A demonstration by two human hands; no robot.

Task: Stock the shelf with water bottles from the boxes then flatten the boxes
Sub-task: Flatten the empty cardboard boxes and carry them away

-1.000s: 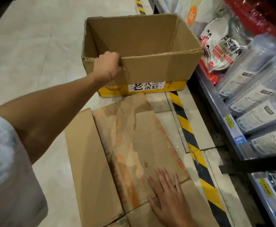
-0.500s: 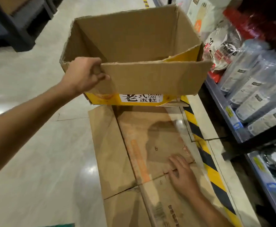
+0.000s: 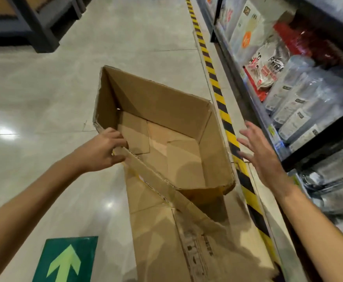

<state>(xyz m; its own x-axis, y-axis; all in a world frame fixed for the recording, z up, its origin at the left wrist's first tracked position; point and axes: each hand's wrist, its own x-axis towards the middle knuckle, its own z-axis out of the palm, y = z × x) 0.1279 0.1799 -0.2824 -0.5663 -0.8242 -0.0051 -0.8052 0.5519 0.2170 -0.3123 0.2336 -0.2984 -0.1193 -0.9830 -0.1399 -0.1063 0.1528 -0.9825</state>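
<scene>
The left hand (image 3: 103, 148) grips the near wall of the empty open box (image 3: 164, 127), thumb outside and fingers curled over the rim, while the right hand (image 3: 260, 151) hangs released at three o'clock, fingers spread, touching nothing. The box sits tilted over the flattened cardboard (image 3: 186, 237) at six o'clock, beside the striped floor tape (image 3: 217, 88) and the shelf (image 3: 268, 127) of bottles. Best bet: the free hand takes the opposite wall so both push the corners inward together.

Dim overhead light — floor (image 3: 44, 110) glare, blurred, warped edges.
</scene>
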